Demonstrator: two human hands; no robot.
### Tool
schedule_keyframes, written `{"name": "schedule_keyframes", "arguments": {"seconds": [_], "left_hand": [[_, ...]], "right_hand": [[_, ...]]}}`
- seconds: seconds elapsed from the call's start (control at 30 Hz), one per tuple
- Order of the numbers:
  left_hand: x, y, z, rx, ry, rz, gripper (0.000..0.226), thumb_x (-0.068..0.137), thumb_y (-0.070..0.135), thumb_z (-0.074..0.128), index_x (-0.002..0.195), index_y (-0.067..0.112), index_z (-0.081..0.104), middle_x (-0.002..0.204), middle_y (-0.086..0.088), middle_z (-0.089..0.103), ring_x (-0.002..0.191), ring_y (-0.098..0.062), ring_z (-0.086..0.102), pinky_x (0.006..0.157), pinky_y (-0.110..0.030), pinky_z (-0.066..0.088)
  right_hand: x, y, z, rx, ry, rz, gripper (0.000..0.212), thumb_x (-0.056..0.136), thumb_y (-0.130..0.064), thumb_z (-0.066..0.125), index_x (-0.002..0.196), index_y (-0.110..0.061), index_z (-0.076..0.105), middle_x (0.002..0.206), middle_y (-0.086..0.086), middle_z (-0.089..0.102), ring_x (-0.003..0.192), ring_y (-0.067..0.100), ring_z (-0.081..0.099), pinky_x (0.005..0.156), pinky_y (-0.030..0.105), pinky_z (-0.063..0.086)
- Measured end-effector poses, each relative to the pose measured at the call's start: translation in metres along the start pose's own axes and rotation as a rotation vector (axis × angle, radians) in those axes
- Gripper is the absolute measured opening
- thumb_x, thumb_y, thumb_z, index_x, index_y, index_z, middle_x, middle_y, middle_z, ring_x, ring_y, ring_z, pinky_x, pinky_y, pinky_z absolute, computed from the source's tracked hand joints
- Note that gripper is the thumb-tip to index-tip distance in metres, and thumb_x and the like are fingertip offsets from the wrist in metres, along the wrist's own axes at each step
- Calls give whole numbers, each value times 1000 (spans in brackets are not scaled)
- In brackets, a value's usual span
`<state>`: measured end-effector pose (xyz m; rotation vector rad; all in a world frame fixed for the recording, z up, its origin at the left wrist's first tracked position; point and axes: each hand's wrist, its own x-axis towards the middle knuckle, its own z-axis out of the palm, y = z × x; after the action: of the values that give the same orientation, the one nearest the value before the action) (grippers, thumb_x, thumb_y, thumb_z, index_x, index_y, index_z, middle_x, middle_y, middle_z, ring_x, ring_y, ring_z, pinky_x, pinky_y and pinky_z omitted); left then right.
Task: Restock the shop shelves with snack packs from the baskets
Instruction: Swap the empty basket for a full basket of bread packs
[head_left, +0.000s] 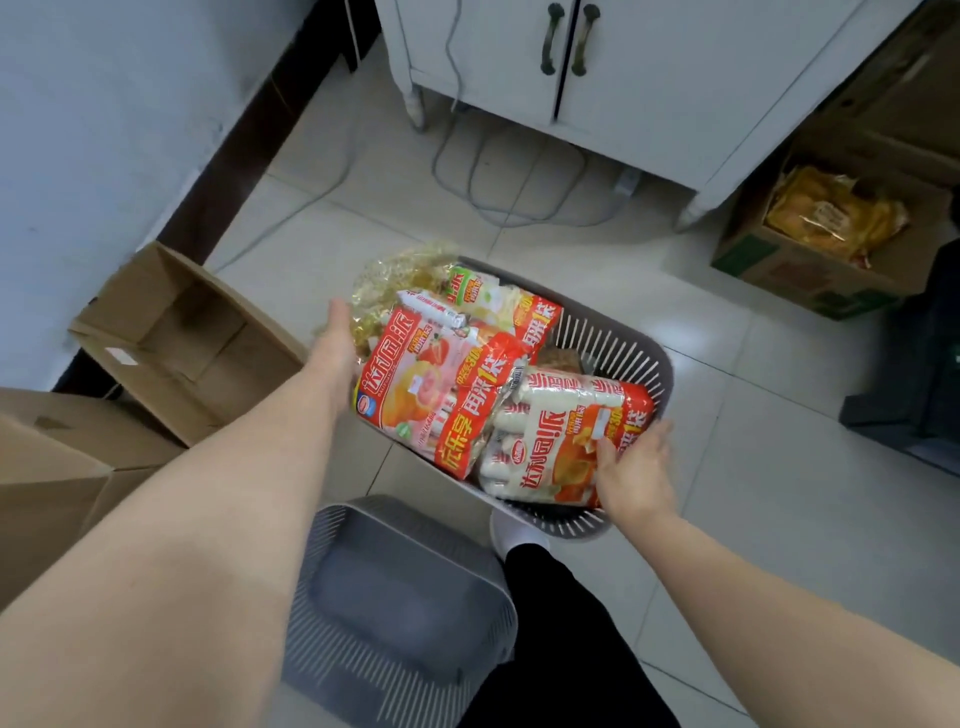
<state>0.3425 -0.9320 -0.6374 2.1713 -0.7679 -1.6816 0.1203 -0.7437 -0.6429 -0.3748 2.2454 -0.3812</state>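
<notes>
A grey slatted basket (618, 358) holds several snack packs. A red and white pie pack (441, 395) lies on top in the middle, another red and white pack (550, 441) at the near right, and a clear golden pack (395, 280) at the far left. My left hand (337, 338) is at the basket's left side, against the packs, with its fingers hidden behind them. My right hand (634, 467) rests with spread fingers on the near right pack and the basket's near rim.
A second grey basket (395, 597), empty, sits near my legs. Open cardboard boxes (171, 332) stand at the left. A box of yellow packs (831, 218) is at the right. A white cabinet (623, 67) stands ahead, with cables (519, 171) on the tiled floor.
</notes>
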Motion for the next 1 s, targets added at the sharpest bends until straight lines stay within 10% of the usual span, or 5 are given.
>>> {"name": "schedule_keyframes", "arguments": {"seconds": [0.43,0.73,1.0], "left_hand": [[77,-18,-15,-68,-140,14,126,34,106,41,139,36,48,119,-8,70,97,-31,73,86,-55,54],[43,1,-1,-40,-196,-24,104,60,100,31,133,29,55,107,-14,74,90,-34,74,75,-50,59],[-27,16,-32,56,-290,15,126,38,107,38,136,29,53,110,-18,72,98,-36,72,91,-54,54]], "right_hand": [[14,-2,4,33,63,10,83,98,-39,48,155,-15,-8,152,14,24,135,33,40,105,47,42],[18,2,-1,169,68,93,62,96,-34,54,148,-20,22,141,13,41,124,34,51,100,49,48],[-39,2,-31,351,72,141,64,90,-34,64,141,-28,27,137,11,47,119,33,56,97,54,50]]}}
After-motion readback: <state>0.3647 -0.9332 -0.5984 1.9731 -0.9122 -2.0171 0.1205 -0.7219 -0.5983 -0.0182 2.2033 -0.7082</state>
